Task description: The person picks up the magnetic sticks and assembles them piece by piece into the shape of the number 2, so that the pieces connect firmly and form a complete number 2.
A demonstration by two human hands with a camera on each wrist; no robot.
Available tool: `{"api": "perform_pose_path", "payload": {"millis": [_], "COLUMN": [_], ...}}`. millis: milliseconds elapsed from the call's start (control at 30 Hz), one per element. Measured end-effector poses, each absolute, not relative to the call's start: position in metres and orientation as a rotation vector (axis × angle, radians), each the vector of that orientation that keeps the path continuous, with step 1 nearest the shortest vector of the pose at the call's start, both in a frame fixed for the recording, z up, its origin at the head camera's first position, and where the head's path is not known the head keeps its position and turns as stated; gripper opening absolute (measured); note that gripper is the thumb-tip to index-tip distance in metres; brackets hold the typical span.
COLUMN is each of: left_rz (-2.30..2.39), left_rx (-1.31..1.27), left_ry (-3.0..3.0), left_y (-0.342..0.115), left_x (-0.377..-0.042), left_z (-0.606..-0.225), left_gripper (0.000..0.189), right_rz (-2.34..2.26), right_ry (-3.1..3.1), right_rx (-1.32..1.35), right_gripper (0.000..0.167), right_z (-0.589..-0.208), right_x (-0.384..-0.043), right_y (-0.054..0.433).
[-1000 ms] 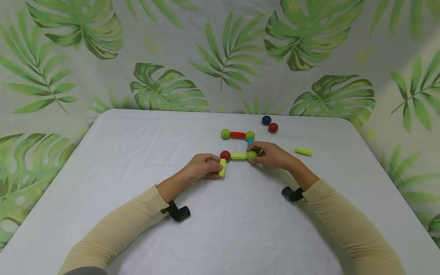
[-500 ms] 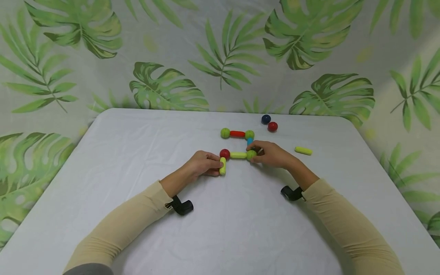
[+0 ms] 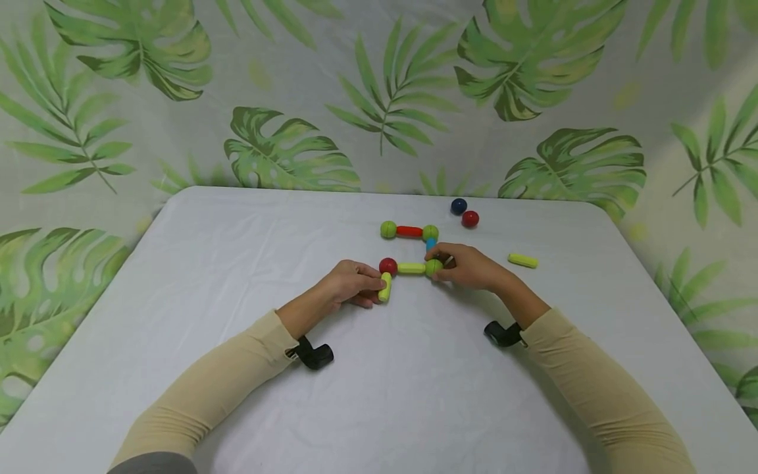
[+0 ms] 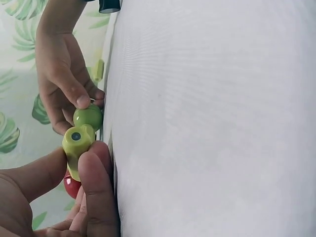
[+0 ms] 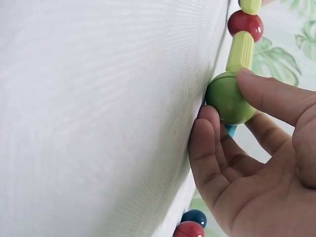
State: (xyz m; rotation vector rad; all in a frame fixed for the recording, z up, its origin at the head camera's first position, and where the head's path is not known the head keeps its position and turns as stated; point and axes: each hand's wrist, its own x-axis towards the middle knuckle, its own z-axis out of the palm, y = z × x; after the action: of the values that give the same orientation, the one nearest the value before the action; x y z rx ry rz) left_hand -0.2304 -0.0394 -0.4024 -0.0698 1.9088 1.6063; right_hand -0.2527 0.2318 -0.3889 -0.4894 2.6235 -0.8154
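Between thumb and fingers, my left hand [image 3: 351,284] pinches a yellow-green rod [image 3: 385,288], whose far end meets a red ball [image 3: 387,266]. In the left wrist view the rod's near end [image 4: 76,138] faces the camera with a dark round spot in it. A second yellow-green rod [image 3: 411,268] joins the red ball to a green ball [image 5: 230,98]. My right hand [image 3: 468,266] grips that green ball with thumb and fingertips. From there a blue rod [image 3: 431,245], partly hidden by the fingers, runs to another green ball [image 3: 430,233]. A red rod [image 3: 409,232] links it to a further green ball [image 3: 388,229].
Loose on the white-covered table [image 3: 266,237] are a dark blue ball [image 3: 458,207] and a red ball [image 3: 470,219] at the back. One loose yellow-green rod [image 3: 523,261] lies right of my right hand. A leaf-patterned cloth [image 3: 284,99] hangs behind the table.
The rod in my left hand has tilted slightly, its near end moving a little right and away from me. My left forearm shifted slightly forward. My right hand stays on the green ball.
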Motion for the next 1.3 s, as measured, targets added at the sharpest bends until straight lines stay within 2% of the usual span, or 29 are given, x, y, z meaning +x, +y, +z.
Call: {"api": "perform_pose_path", "payload": {"millis": [467,867,967,1200,1300], "left_rz": [1.434,1.351,1.275,1.052,1.031], "left_rx": [0.041,0.236,0.409,1.1,1.235], "left_ry": [2.027,2.18,2.356,2.708,2.692], "left_y": [-0.056,-0.093,-0.096,-0.097,-0.095], "left_x": [-0.228,-0.219,-0.207,-0.176,-0.173], "left_z": [-0.396,-0.395,-0.389,-0.377,-0.376], "left_gripper": [0.024,0.024,0.022,0.018,0.019], "right_rz": [-0.819,-0.823,-0.826,-0.824,-0.832], "right_ry": [2.612,2.602,2.605,2.611,2.604], "right_rx": [-0.502,-0.481,-0.471,-0.491,-0.499], "right_gripper": [0.037,0.036,0.036,0.036,0.035], "right_z": [-0.387,-0.39,-0.389,-0.389,-0.389], "right_x": [-0.254,-0.253,-0.252,-0.254,-0.254], "right_y": [0.231,0.232,0.233,0.232,0.231]}}
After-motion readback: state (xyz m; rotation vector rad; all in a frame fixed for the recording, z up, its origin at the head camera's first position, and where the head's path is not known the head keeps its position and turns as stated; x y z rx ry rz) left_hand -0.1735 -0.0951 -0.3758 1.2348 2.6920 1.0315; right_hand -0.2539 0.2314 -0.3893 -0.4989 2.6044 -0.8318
